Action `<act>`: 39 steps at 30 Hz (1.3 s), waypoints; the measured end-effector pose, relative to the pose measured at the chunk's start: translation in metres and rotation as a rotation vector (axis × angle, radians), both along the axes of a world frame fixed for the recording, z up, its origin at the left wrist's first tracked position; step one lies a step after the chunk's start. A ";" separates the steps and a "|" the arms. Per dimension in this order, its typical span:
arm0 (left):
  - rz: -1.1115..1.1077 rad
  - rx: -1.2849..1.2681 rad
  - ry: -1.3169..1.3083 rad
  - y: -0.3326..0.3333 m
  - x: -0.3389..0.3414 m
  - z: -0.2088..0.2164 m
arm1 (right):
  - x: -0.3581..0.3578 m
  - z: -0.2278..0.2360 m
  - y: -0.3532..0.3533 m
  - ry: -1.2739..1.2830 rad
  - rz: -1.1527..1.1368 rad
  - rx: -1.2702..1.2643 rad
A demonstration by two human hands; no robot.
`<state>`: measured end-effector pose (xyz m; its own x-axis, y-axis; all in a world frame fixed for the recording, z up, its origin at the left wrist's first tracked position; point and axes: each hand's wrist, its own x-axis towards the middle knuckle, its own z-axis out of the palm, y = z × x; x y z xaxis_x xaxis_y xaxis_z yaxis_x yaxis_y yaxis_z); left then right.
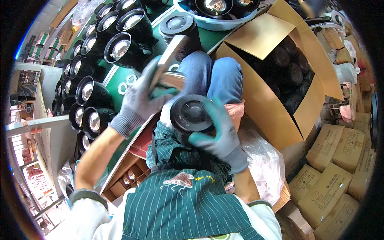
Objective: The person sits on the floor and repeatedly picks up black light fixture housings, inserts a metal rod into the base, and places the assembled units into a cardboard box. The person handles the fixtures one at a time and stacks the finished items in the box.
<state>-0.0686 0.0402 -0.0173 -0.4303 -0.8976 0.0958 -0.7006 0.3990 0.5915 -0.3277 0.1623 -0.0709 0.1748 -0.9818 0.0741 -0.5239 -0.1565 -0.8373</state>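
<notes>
My left hand (pixel 139 96), in a grey-green work glove, is closed around a pale flat wooden piece (pixel 171 52) slanting up to the right. A brownish block beside its fingers is smeared by motion, so I cannot tell the tool's exact kind. My right hand (pixel 224 140), gloved alike, grips a black round plastic part (pixel 189 113) by its side above my lap. This part's ringed round face points up, with a raised disc in its middle. A stack of similar black round parts (pixel 178 25) stands on the green table just beyond my knees.
Many black cups with silvery insides (pixel 121 49) crowd the green table at left. White rings (pixel 127 81) lie near my left hand. A pale blue basin (pixel 216 25) is at the far side. To my right, an open carton (pixel 264 108) holds black parts; closed cartons (pixel 328 192) are stacked beyond.
</notes>
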 end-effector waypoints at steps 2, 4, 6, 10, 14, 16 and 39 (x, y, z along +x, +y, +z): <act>0.086 -0.098 -0.025 -0.001 0.042 -0.037 | 0.019 0.008 0.004 0.228 -0.068 -0.088; 0.168 -0.014 -0.157 0.008 0.068 -0.060 | 0.016 0.005 0.005 0.067 -0.081 -0.063; 0.213 -0.093 -0.259 0.005 0.100 -0.110 | 0.015 0.012 0.011 -0.046 -0.101 -0.031; 0.413 0.119 -0.481 0.003 0.126 -0.160 | 0.008 0.029 0.019 0.032 0.017 -0.216; 0.321 -0.209 -0.424 0.021 0.111 -0.146 | -0.001 0.064 -0.008 -0.182 -0.292 -0.316; -0.041 -0.428 -0.029 0.026 0.093 -0.071 | 0.007 0.064 -0.023 -0.742 -0.478 -0.020; 0.233 -0.859 -0.050 -0.597 0.083 0.083 | 0.022 0.047 -0.206 0.468 -0.775 -0.935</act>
